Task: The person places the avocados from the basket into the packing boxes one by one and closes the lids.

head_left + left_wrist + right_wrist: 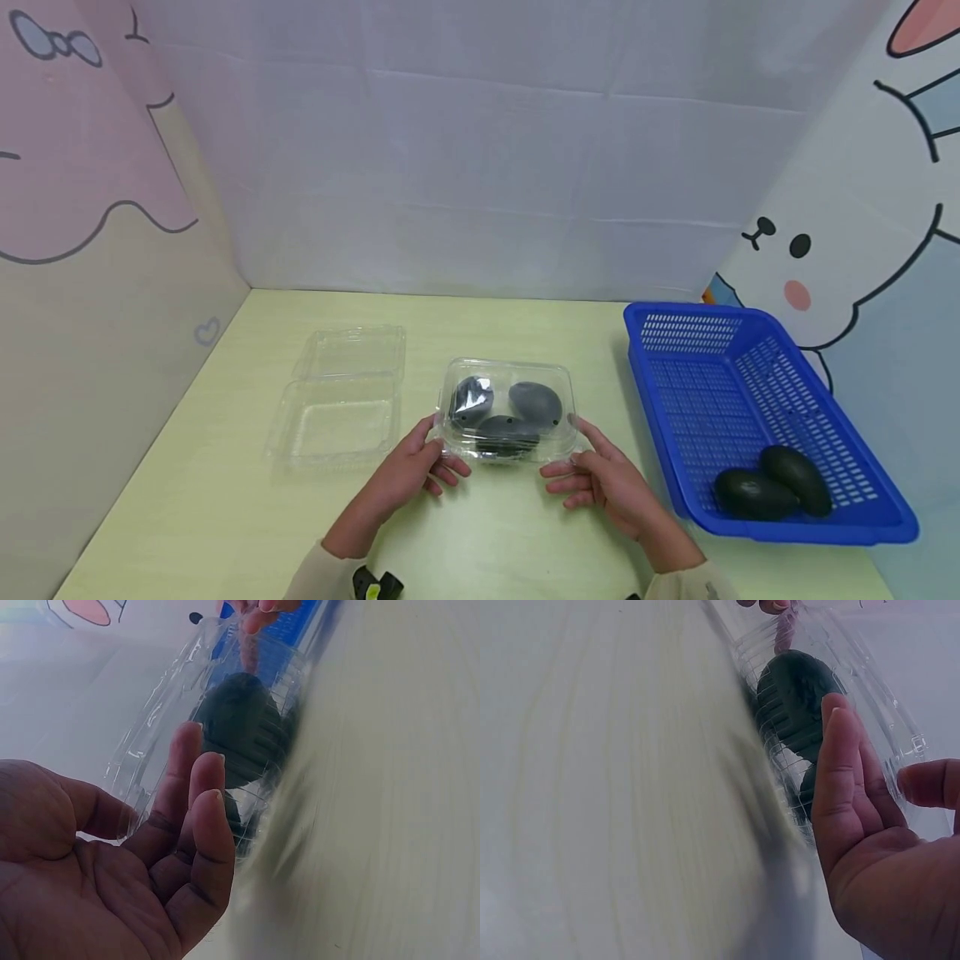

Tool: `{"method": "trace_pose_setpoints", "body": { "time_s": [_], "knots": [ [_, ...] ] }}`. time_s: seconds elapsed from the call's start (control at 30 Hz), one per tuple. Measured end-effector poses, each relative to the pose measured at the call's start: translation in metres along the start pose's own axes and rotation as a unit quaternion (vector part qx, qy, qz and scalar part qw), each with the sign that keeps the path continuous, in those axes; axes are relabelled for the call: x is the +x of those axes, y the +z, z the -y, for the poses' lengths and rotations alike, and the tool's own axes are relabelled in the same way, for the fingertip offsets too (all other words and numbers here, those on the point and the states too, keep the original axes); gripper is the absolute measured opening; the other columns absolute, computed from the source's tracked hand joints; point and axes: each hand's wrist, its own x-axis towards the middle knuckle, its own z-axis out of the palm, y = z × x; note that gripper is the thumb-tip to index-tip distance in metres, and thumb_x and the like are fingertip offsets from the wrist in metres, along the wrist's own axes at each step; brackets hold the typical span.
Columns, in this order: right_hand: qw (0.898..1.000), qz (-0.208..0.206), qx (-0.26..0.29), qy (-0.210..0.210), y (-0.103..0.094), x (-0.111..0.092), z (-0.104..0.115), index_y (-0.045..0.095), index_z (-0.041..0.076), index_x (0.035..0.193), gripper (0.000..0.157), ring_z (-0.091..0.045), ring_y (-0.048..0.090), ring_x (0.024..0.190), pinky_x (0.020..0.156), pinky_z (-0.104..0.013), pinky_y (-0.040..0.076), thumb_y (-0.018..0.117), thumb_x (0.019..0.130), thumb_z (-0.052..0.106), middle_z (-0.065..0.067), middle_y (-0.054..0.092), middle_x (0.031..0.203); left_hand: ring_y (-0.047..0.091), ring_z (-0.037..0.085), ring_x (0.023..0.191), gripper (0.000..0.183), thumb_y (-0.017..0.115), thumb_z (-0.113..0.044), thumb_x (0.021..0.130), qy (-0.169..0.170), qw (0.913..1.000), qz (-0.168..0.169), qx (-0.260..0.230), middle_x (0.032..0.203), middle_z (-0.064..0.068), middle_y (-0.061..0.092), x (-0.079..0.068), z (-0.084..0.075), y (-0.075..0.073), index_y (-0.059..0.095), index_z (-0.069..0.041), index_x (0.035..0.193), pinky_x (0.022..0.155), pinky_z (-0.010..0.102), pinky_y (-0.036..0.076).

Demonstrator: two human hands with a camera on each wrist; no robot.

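Note:
A transparent plastic clamshell box [504, 372] stands mid-table with its lid down over three dark, oval avocados [536, 403]. At its left front corner, my left hand [408, 473] pinches the rim between thumb and forefinger. My right hand [611, 485] does likewise at the right front corner. The remaining fingers of both hands extend in front of the box. From the left wrist, an avocado [236, 727] shows through the ribbed side wall, beyond the fingertips. The right wrist view shows an avocado [791, 701] behind the plastic as well, partly covered by the fingers.
Left of the box, a second transparent clamshell [341, 421] lies unfolded on the pale yellow table [480, 546]. A blue plastic basket [678, 450] at the right holds two dark avocados [797, 479]. White fabric [480, 167] hangs behind, with cartoon-printed panels on both sides.

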Motion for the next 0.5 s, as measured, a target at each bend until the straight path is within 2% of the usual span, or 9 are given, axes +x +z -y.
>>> {"method": "trace_pose_setpoints", "body": {
  "time_s": [0.23, 0.5],
  "knots": [
    [1.0, 0.003, 0.0, -0.003, 0.0002, -0.0005, -0.0017, -0.008, 0.01, 0.165, 0.073, -0.021, 0.076, 0.094, 0.07, -0.031, 0.06, 0.038, 0.108, 0.008, -0.019, 0.074, 0.113, 0.072, 0.033, 0.084, 0.055, 0.032, -0.01, 0.109, 0.005, 0.9999, 0.008, -0.004, 0.1, 0.019, 0.076, -0.0023, -0.0006, -0.0009, 0.018, -0.005, 0.162, 0.064, 0.04, 0.057],
    [1.0, 0.012, 0.003, -0.01, -0.002, -0.0001, -0.0036, -0.008, 0.01, 0.165, 0.073, -0.021, 0.076, 0.094, 0.071, -0.03, 0.06, 0.038, 0.109, 0.007, -0.018, 0.075, 0.114, 0.072, 0.035, 0.084, 0.055, 0.031, -0.012, 0.111, 0.003, 0.9999, 0.012, -0.002, 0.099, 0.019, 0.075, -0.0035, -0.0024, -0.0006, 0.016, -0.006, 0.163, 0.064, 0.041, 0.056]
  ]
}}
